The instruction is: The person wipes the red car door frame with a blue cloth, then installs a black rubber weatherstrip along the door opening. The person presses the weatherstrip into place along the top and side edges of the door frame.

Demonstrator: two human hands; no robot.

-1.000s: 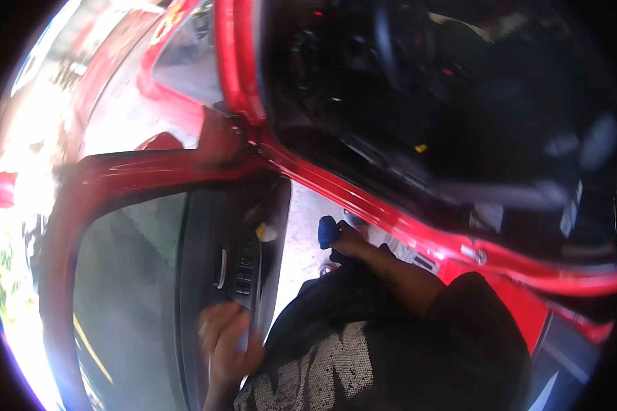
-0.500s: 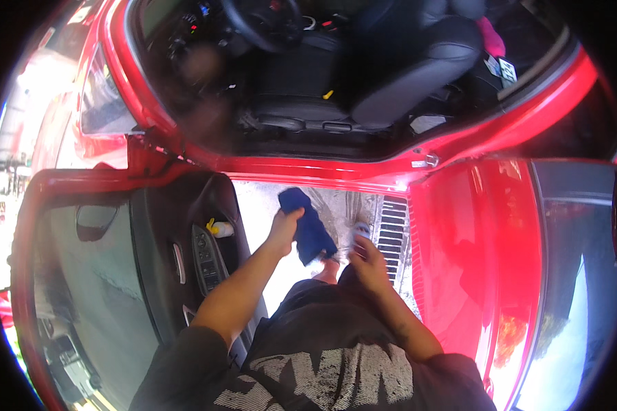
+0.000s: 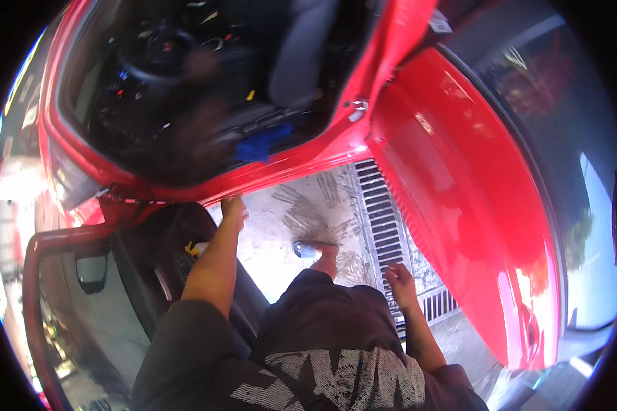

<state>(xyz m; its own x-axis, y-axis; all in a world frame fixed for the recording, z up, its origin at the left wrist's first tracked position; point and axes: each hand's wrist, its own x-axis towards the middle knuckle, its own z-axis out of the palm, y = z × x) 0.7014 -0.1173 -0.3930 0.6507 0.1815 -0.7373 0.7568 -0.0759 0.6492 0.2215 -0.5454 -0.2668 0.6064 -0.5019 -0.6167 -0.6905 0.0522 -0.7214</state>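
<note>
My left hand (image 3: 232,211) is just outside the red door sill (image 3: 288,166), at the end of my stretched arm, with nothing visible in it. Its fingers look loosely apart, though they are small in view. Beyond it, a crumpled dark blue cloth (image 3: 262,144) is at the lower edge of the car's door opening, apart from my hand. My right hand (image 3: 400,282) hangs over the floor grate, its fingers loosely bent, with nothing visible in it.
The open front door (image 3: 137,274) stands at left, a yellow-topped bottle (image 3: 193,249) in its pocket. Another red door (image 3: 459,198) swings out at right. A metal drain grate (image 3: 380,218) crosses the floor. Inside are a steering wheel (image 3: 159,58) and a dark seat (image 3: 301,55).
The blue cloth has left my left hand and is now at the car's door opening. My right hand has moved right and down. The view has turned, and I stand differently.
</note>
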